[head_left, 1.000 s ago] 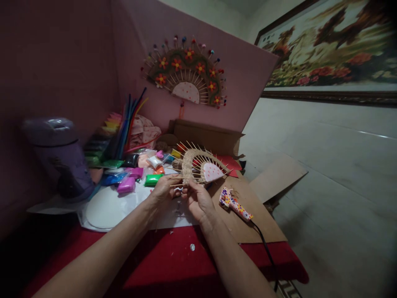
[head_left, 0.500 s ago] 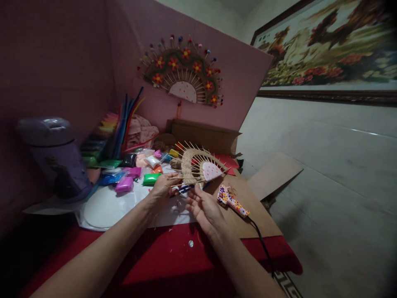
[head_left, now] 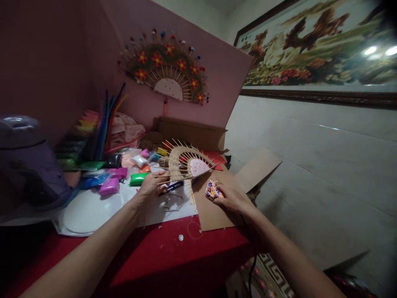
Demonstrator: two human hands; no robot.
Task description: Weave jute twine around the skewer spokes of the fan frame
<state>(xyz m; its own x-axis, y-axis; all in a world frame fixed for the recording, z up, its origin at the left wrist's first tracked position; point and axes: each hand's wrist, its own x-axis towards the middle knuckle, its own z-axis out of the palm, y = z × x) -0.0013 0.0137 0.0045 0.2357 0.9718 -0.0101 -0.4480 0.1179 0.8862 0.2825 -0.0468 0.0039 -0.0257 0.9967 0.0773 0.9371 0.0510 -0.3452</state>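
Note:
My left hand (head_left: 153, 184) is closed on the thin sticks at the left end of a half-round fan (head_left: 177, 162). The fan has a band of woven twine and a white, pink-spotted half-disc at its base, with bare stick tips poking out along the outer edge. To the right, my right hand (head_left: 234, 199) is wrapped round a glue gun (head_left: 212, 189) covered in small coloured flowers, over the brown cardboard (head_left: 214, 217). Its black cord (head_left: 252, 269) hangs below the table edge. A dark blue, slim tool (head_left: 174, 187) lies beneath the fan, near my left fingers.
Several bright clay packets (head_left: 109, 186) lie at left beside a white disc (head_left: 83, 211) and a purple bin (head_left: 27, 169). A finished flowered fan (head_left: 169, 62) is on the pink board behind. Another cardboard sheet (head_left: 259, 167) leans at right.
My right hand has left the fan's lower edge, moved right and taken hold of the glue gun. My left hand still holds the fan. The view has turned slightly right.

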